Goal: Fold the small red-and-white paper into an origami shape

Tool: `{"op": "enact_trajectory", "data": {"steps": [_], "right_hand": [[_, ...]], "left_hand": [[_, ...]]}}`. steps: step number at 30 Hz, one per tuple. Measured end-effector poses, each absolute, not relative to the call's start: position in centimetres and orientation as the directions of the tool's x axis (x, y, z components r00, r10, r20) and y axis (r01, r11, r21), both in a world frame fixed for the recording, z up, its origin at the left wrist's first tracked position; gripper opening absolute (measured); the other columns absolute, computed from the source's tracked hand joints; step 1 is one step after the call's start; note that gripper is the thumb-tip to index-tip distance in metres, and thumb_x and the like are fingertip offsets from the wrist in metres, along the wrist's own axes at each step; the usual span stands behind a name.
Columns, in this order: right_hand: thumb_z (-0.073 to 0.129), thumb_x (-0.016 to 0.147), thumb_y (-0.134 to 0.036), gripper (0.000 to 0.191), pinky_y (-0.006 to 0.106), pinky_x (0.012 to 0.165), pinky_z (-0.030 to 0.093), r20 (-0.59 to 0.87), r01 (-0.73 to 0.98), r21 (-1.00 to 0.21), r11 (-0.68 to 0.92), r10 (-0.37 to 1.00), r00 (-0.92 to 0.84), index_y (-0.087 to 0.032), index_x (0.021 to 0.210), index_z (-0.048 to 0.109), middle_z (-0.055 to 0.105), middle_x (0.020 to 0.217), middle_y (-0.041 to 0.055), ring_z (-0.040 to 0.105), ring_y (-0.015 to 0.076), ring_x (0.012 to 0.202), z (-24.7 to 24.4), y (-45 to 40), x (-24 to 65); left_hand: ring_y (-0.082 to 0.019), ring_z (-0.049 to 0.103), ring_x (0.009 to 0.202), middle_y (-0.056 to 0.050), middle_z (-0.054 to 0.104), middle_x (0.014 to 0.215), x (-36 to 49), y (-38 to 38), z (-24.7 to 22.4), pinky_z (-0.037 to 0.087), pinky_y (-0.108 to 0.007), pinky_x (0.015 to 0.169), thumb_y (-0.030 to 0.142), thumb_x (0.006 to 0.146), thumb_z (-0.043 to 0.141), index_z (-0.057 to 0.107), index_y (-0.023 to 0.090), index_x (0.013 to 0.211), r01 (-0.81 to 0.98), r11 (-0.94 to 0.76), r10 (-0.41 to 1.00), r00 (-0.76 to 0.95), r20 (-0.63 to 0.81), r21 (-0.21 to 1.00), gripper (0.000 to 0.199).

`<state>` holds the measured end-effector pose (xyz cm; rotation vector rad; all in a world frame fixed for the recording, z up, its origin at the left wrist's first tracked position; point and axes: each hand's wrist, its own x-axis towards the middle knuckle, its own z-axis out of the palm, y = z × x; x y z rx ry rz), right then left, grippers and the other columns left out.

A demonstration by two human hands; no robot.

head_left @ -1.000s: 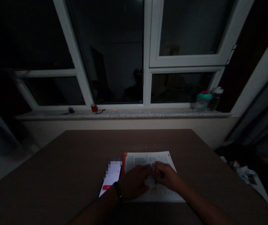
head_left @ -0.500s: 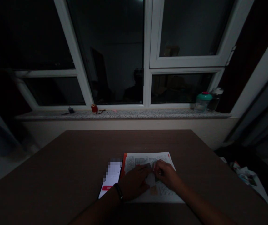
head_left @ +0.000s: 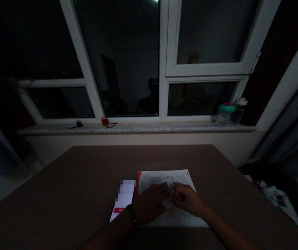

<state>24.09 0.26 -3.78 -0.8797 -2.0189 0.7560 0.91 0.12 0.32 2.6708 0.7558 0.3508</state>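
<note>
A printed page or booklet (head_left: 182,176) with an orange-red left edge lies on the table in front of me. My left hand (head_left: 150,203) rests on it palm down, fingers stretched toward the right, with a dark band on the wrist. Close to those fingertips is my right hand (head_left: 187,198), its thumb and fingers pinched together over the print. Whatever sits in the pinch is too small and dark to make out. To the left of the page lies a lit phone (head_left: 124,198), partly behind my left wrist.
Brown table (head_left: 73,187) around the page. Beyond it, a speckled windowsill (head_left: 149,127) carries a red jar (head_left: 104,121), a small dark object (head_left: 79,123), and a teal-lidded container (head_left: 225,114) beside a clear bottle (head_left: 240,109). Papers (head_left: 276,198) lie off the table's right side.
My right hand has shifted slightly toward me and to the right, still pinched. The left hand stays nearly in place on the page.
</note>
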Motion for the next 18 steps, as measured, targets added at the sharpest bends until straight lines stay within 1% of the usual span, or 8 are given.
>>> {"op": "enact_trajectory", "data": {"steps": [4, 5, 7, 10, 12, 15, 18], "right_hand": [[0.061, 0.080, -0.013, 0.017, 0.023, 0.060, 0.043, 0.437, 0.382, -0.763, 0.522, 0.851, -0.291, -0.021, 0.071, 0.049, 0.061, 0.077, -0.0011, 0.056, 0.0133, 0.068, -4.07, 0.66, 24.27], [0.061, 0.080, -0.014, 0.016, 0.023, 0.059, 0.042, 0.437, 0.392, -0.757, 0.523, 0.851, -0.291, -0.021, 0.071, 0.049, 0.061, 0.076, -0.0012, 0.055, 0.0132, 0.067, -4.04, 0.63, 24.26], [0.061, 0.079, -0.012, 0.016, 0.023, 0.059, 0.042, 0.439, 0.399, -0.728, 0.558, 0.826, -0.354, -0.021, 0.072, 0.051, 0.060, 0.077, -0.0014, 0.055, 0.0131, 0.067, -3.89, 0.42, 24.17], [0.061, 0.077, -0.008, 0.018, 0.024, 0.065, 0.043, 0.460, 0.347, -0.683, 0.642, 0.748, -0.479, -0.022, 0.071, 0.050, 0.060, 0.079, -0.0005, 0.057, 0.0141, 0.073, -3.63, 0.03, 23.99], [0.060, 0.077, -0.006, 0.020, 0.025, 0.069, 0.044, 0.473, 0.315, -0.671, 0.672, 0.714, -0.515, -0.022, 0.070, 0.050, 0.061, 0.081, 0.0004, 0.058, 0.0152, 0.077, -3.56, 0.00, 23.92], [0.060, 0.076, -0.005, 0.021, 0.026, 0.068, 0.044, 0.476, 0.350, -0.660, 0.664, 0.731, -0.490, -0.021, 0.069, 0.050, 0.060, 0.080, 0.0006, 0.058, 0.0163, 0.078, -3.61, 0.39, 23.88], [0.056, 0.077, -0.004, 0.021, 0.026, 0.067, 0.044, 0.491, 0.425, -0.650, 0.630, 0.775, -0.397, -0.022, 0.069, 0.049, 0.058, 0.078, 0.0004, 0.057, 0.0167, 0.077, -3.69, 0.87, 23.84]], "left_hand": [[-0.027, 0.032, 0.139, -0.008, 0.046, 0.145, 0.86, 0.17, 0.38, 0.024, -0.048, 0.114, 0.021, 0.088, 0.059, 0.044, 0.025, 0.139, 0.465, -0.797, 0.542, 0.833, 0.115, 0.384, 0.054], [-0.027, 0.032, 0.139, -0.008, 0.046, 0.145, 0.86, 0.16, 0.45, 0.024, -0.047, 0.114, 0.022, 0.088, 0.059, 0.044, 0.025, 0.139, 0.467, -0.796, 0.542, 0.833, 0.113, 0.384, 0.053], [-0.026, 0.032, 0.139, -0.008, 0.047, 0.145, 0.88, 0.14, 0.59, 0.024, -0.046, 0.114, 0.022, 0.088, 0.059, 0.046, 0.025, 0.137, 0.463, -0.800, 0.538, 0.835, 0.117, 0.381, 0.051], [-0.026, 0.033, 0.139, -0.008, 0.048, 0.144, 0.91, 0.11, 0.72, 0.026, -0.045, 0.114, 0.020, 0.087, 0.060, 0.048, 0.023, 0.136, 0.460, -0.808, 0.534, 0.836, 0.126, 0.369, 0.050], [-0.026, 0.033, 0.139, -0.009, 0.047, 0.144, 0.91, 0.14, 0.64, 0.026, -0.045, 0.114, 0.020, 0.087, 0.060, 0.047, 0.023, 0.137, 0.464, -0.808, 0.536, 0.834, 0.129, 0.363, 0.052], [-0.026, 0.033, 0.139, -0.008, 0.046, 0.146, 0.81, 0.28, 0.28, 0.025, -0.046, 0.114, 0.021, 0.088, 0.060, 0.045, 0.025, 0.139, 0.454, -0.811, 0.531, 0.836, 0.139, 0.368, 0.053], [-0.027, 0.033, 0.139, -0.007, 0.044, 0.147, 0.69, 0.41, -0.05, 0.024, -0.047, 0.115, 0.023, 0.089, 0.059, 0.044, 0.025, 0.140, 0.447, -0.814, 0.525, 0.840, 0.139, 0.370, 0.053]]}}
